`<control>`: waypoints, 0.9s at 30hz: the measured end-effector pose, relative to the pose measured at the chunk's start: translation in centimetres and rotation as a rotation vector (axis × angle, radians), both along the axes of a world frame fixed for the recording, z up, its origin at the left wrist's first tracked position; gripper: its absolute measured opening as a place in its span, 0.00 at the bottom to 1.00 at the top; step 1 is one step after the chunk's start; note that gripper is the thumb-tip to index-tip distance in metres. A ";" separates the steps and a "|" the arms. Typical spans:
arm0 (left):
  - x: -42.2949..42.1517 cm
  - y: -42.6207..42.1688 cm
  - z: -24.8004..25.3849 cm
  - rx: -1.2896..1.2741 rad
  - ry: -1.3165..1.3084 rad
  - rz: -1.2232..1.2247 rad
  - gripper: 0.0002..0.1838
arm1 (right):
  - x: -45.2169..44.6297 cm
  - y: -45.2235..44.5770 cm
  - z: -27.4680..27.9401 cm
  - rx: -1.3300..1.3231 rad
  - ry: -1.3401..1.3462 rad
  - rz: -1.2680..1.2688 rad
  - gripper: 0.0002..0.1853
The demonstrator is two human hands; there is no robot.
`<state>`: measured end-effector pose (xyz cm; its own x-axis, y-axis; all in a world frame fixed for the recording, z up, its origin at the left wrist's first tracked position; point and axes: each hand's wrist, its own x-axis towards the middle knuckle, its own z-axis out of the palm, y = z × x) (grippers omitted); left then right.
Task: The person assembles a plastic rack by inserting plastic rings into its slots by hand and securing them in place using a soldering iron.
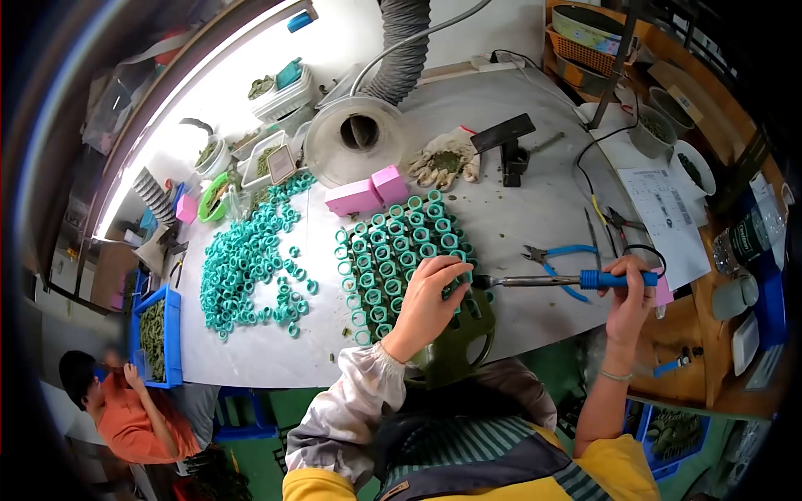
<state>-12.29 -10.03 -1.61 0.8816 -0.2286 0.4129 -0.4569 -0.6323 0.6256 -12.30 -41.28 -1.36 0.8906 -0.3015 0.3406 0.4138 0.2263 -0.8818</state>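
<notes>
Rows of teal rings (382, 253) stand on dark green pieces in a block in front of me. My left hand (428, 302) rests over the near right part of this block, fingers curled together; what they pinch is hidden. A soldering iron (539, 281) with a blue handle lies level in my right hand (628, 302), fingers wrapped round its rear end. Its dark tip is close beside my left fingertips; I cannot tell if it touches anything. Under the tip is an olive-green holder (459, 346) with slots, at the table edge.
Loose teal rings (242, 271) are heaped on the left. Pink blocks (368, 192), a glove (447, 159) and a fume hood (355, 138) stand behind. Blue-handled pliers (560, 260) and a paper sheet (664, 221) lie right. A person in orange (146, 413) sits left, by a blue crate (171, 334).
</notes>
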 end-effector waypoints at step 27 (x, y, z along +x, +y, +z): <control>-4.3 26.7 -5.5 0.730 0.228 1.003 0.06 | -0.2 -1.0 0.3 -0.029 0.039 -0.115 0.14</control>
<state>-16.55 16.70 -7.09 0.8336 0.4709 0.2886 0.4953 -0.8686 -0.0135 -12.48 -42.32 -1.06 0.8634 -0.3934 0.3159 0.4005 0.1537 -0.9033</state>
